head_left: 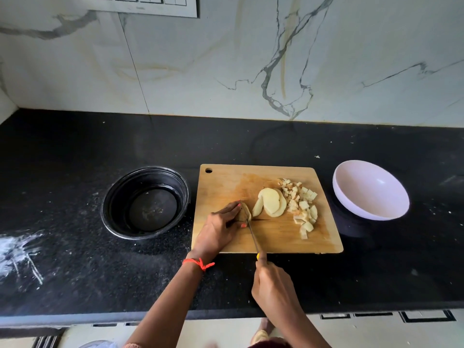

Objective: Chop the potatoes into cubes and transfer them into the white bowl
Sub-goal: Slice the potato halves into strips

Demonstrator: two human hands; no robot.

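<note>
Pinning firm, likely slippery potato stub (244, 215) mid cutting board (226, 183) under curled left hand (221, 228); gripping knife (252, 233) handle in wrapped right hand (272, 282) (press cut-face down).

Veined marble wall (226, 59) behind black speckled countertop (75, 146).

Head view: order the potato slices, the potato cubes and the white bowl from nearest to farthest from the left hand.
From the left hand, which holds the potato end:
1. Potato slices, just right of it on the cutting board.
2. Potato cubes, further right, by the board's right edge.
3. White bowl, off the board on the counter, far right.
</note>
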